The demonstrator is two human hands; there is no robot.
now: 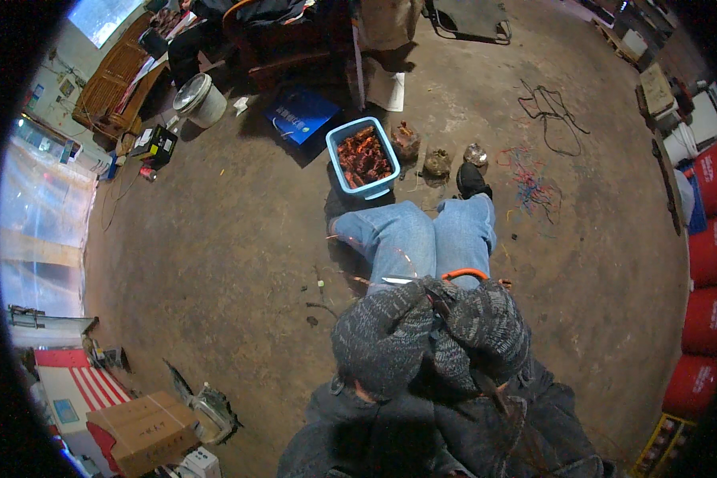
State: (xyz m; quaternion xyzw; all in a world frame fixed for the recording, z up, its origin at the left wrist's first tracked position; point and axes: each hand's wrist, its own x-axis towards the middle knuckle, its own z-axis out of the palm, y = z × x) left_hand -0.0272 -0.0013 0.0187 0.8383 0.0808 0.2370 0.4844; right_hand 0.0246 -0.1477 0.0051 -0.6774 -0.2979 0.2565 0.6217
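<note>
In dark grey knit gloves, my left hand (382,334) and my right hand (478,327) are closed close together over my lap; what their fingers hold is hidden. A curved orange handle (464,273) shows just behind the right glove, with a pale blade-like piece (398,280) beside the left. Thin copper wires (357,280) stick out near my left hand. Beyond my jeans-clad legs (402,239) sit a light blue tub (386,134) of tangled reddish copper scrap and several small bundles (436,162), apparently bagged.
Coloured wire bits (534,183) and a black cable (558,119) lie right of my foot. Around me are a blue bag (299,115), a lidded bucket (203,107), red drums (705,251), and a cardboard box (143,422). Another person's dark-clad leg (187,52) shows beside furniture.
</note>
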